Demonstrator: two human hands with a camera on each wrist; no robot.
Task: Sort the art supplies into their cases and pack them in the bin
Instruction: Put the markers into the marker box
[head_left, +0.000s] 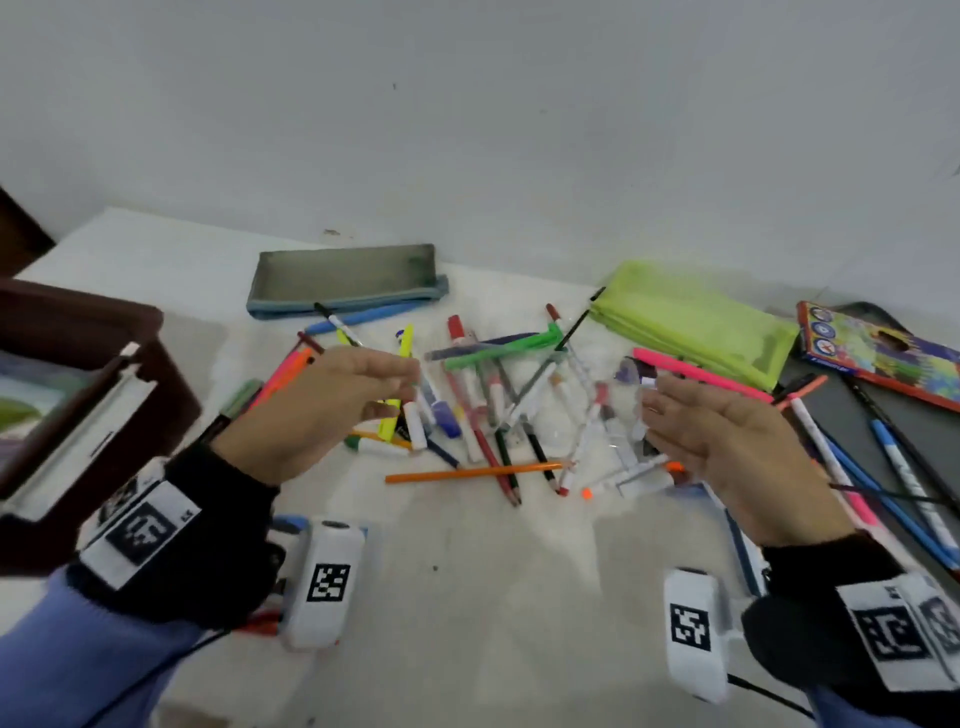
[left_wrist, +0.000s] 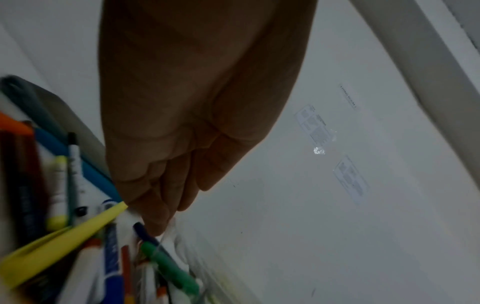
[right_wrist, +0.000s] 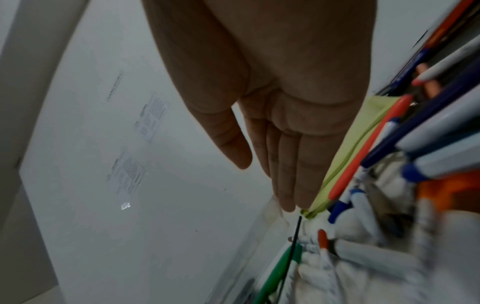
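A heap of markers, pens and pencils (head_left: 498, 405) lies mid-table, partly on a crumpled clear plastic pouch (head_left: 561, 431). My left hand (head_left: 400, 389) hovers over the heap's left side, fingers straight and thumb apart, next to a yellow highlighter (head_left: 402, 348). My right hand (head_left: 649, 410) hovers over the right side with flat fingers. In the wrist views the left fingertips (left_wrist: 155, 228) and right fingertips (right_wrist: 288, 205) reach the clear pouch's edge (right_wrist: 270, 207); no grip shows. A grey zip case (head_left: 343, 275) and a lime-green pouch (head_left: 691, 317) lie behind.
A dark brown bin (head_left: 104, 312) stands at the left with flat items inside. At the right, a coloured-pencil box (head_left: 878, 353) and more pens (head_left: 904, 483) lie on a dark sheet (head_left: 841, 421). An orange pencil (head_left: 467, 473) lies in front. The wall is close behind.
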